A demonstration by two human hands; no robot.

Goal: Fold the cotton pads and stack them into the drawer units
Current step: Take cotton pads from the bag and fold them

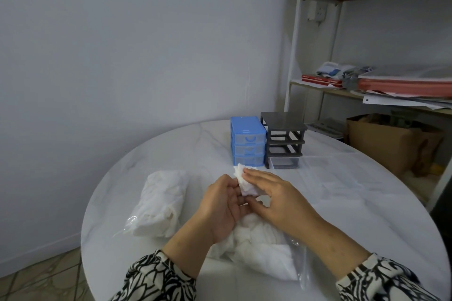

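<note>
A white cotton pad (245, 183) is held between both hands above the table, just in front of the drawer units. My left hand (222, 205) grips its lower left edge with curled fingers. My right hand (274, 194) lies over the pad with fingers stretched across it and the thumb underneath. Below the hands an open clear bag of white cotton pads (264, 249) rests on the table. A second bag of pads (161, 203) lies to the left. The blue drawer unit (247, 143) and the dark grey drawer unit (283, 139) stand side by side at the back.
The round white marble table (367, 215) carries some clear plastic sheets (342, 178) on the right. A shelf rack (367, 85) with books and papers stands at the right, with a brown cardboard box (384, 139) beneath it. A plain wall lies behind.
</note>
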